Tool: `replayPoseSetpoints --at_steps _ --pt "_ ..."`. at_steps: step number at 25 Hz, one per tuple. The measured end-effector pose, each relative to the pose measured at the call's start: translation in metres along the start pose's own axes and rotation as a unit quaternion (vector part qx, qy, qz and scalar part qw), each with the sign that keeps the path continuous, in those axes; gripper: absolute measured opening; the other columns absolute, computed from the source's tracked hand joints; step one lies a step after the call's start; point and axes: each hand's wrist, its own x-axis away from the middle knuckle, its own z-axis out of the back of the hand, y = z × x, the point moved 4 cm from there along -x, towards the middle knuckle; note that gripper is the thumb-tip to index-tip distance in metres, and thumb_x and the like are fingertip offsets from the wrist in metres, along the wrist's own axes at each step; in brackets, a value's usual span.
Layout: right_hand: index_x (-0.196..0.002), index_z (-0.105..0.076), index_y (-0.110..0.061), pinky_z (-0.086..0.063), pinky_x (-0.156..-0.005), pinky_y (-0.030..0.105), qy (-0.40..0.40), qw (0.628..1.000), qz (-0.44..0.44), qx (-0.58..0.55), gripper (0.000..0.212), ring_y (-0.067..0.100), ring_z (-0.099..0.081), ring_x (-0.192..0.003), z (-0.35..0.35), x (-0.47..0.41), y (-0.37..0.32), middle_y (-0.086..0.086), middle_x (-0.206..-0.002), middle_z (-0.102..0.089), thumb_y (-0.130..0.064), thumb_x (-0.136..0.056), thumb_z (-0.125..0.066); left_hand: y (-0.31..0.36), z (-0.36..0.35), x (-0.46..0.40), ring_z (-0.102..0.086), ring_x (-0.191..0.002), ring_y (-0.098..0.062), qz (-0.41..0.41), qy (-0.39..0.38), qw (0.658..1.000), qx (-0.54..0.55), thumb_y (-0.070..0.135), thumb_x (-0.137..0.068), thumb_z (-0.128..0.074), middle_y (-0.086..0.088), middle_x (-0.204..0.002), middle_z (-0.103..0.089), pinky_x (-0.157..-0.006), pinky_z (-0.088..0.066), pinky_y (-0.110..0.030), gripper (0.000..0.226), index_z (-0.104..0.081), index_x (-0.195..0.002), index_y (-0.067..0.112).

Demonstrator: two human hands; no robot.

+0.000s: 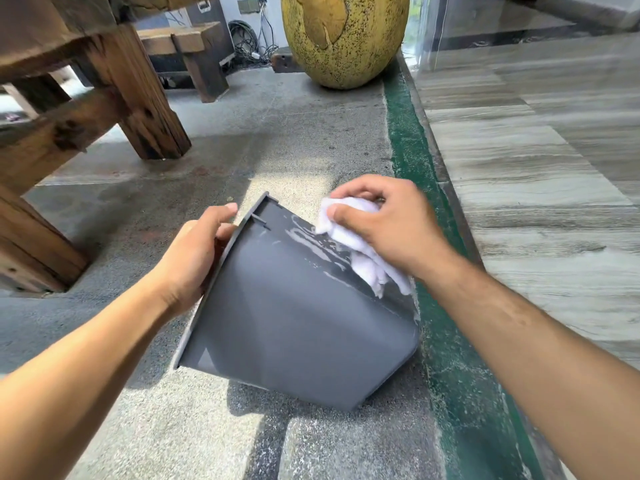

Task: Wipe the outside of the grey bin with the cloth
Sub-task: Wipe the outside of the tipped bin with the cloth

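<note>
On the gritty floor (294, 140), the tilted grey bin (294, 306) was gripped at its rim by the left hand (194, 258); the cloth (349, 233) was bunched under the right hand (384, 220) fingers (346, 216). Harder rubbing could make the bin slip.

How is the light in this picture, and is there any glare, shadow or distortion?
Head view: bright daylight; wet streaks glare on the grey bin beside the cloth under the right hand; the bin throws a dark shadow on the floor below it; wide-angle bending at the edges; the left hand is sharp.

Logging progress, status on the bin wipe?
Left hand grips rim of tipped grey plastic bin. Right hand presses white cloth on its outer wall. Nothing in the way.
</note>
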Motion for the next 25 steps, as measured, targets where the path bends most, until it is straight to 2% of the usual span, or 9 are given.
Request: replayPoseSetpoints --at_steps 4,6,9,12,14,17,19,22,25 --pt "-0.086 -0.079 -0.033 -0.055 -0.074 0.022 -0.107 0.991 0.041 0.073 0.015 0.003 -0.069 -0.081 -0.057 -0.008 -0.033 -0.012 -0.085 -0.076 -0.038 -0.073 -0.082 0.004 -0.005 -0.002 -0.062 -0.064 -0.026 0.0 0.04 0.999 -0.001 0.052 -0.092 -0.06 -0.019 -0.077 -0.07 -0.066 -0.048 -0.034 0.054 -0.075 -0.081 0.001" --pt "-0.085 -0.078 -0.032 -0.052 -0.075 0.022 -0.113 0.987 0.057 0.097 0.014 0.005 -0.067 -0.086 -0.074 -0.004 -0.036 -0.012 -0.087 -0.075 -0.039 -0.073 -0.081 0.007 -0.005 0.0 -0.06 -0.07 -0.026 -0.011 0.043 0.999 -0.01 0.044 -0.084 -0.068 -0.021 -0.081 -0.067 -0.07 -0.044 -0.038 0.05 -0.074 -0.085 -0.005" --pt "-0.084 -0.077 -0.031 -0.05 -0.075 0.021 -0.101 0.988 0.058 0.099 0.014 0.003 -0.065 -0.085 -0.079 -0.001 -0.034 -0.016 -0.083 -0.071 -0.04 -0.074 -0.081 0.005 -0.005 0.001 -0.051 -0.071 -0.028 -0.018 0.023 1.0 -0.009 0.039 -0.074 -0.071 -0.02 -0.083 -0.059 -0.064 -0.039 -0.039 0.058 -0.064 -0.09 -0.017" --pt "-0.084 -0.078 -0.033 -0.041 -0.067 0.012 -0.107 0.985 0.058 0.12 0.012 -0.003 -0.059 -0.078 -0.073 0.001 -0.029 -0.02 -0.074 -0.066 -0.042 -0.077 -0.08 0.003 -0.004 0.0 -0.043 -0.058 -0.023 -0.018 0.038 0.999 -0.012 0.036 -0.084 -0.071 -0.016 -0.071 -0.049 -0.051 -0.033 -0.029 0.036 -0.06 -0.079 0.002" --pt "-0.086 -0.079 -0.033 -0.043 -0.069 0.015 -0.122 0.982 0.046 0.135 0.013 0.0 -0.063 -0.083 -0.066 0.005 -0.019 -0.016 -0.081 -0.071 -0.044 -0.078 -0.079 0.001 -0.001 -0.001 -0.042 -0.049 -0.021 -0.016 0.055 0.998 -0.01 0.034 -0.088 -0.07 -0.013 -0.062 -0.05 -0.048 -0.034 -0.026 0.035 -0.056 -0.074 0.005" --pt "-0.087 -0.08 -0.034 -0.051 -0.075 0.022 -0.141 0.979 0.01 0.149 0.014 0.001 -0.068 -0.086 -0.045 0.012 0.008 -0.015 -0.087 -0.076 -0.044 -0.078 -0.08 -0.002 0.003 -0.002 -0.044 -0.037 -0.019 -0.019 0.082 0.996 -0.002 0.029 -0.091 -0.07 -0.008 -0.046 -0.054 -0.043 -0.037 -0.02 0.05 -0.05 -0.047 0.014" --pt "-0.087 -0.08 -0.034 -0.053 -0.076 0.025 -0.147 0.979 -0.019 0.142 0.011 0.002 -0.069 -0.084 -0.03 0.019 0.029 -0.014 -0.086 -0.076 -0.041 -0.079 -0.081 -0.003 0.006 -0.003 -0.046 -0.033 -0.015 -0.024 0.092 0.995 0.009 0.024 -0.091 -0.07 -0.003 -0.041 -0.056 -0.041 -0.038 -0.017 0.055 -0.051 -0.04 0.017" --pt "-0.088 -0.079 -0.038 -0.055 -0.087 0.03 -0.14 0.98 -0.059 0.127 0.01 0.004 -0.069 -0.092 -0.006 0.035 0.061 -0.012 -0.096 -0.074 -0.039 -0.078 -0.083 -0.002 0.006 -0.002 -0.051 -0.038 -0.016 -0.03 0.092 0.995 0.027 0.023 -0.09 -0.072 -0.005 -0.049 -0.062 -0.045 -0.043 -0.019 0.036 -0.061 -0.058 0.012" --pt "-0.086 -0.079 -0.04 -0.053 -0.094 0.033 -0.129 0.978 -0.094 0.134 0.01 0.003 -0.068 -0.097 0.02 0.057 0.092 -0.01 -0.101 -0.071 -0.035 -0.08 -0.084 -0.001 0.005 -0.004 -0.06 -0.058 -0.022 -0.027 0.07 0.997 0.017 0.023 -0.088 -0.07 -0.013 -0.073 -0.07 -0.06 -0.05 -0.029 0.016 -0.071 -0.085 0.007"
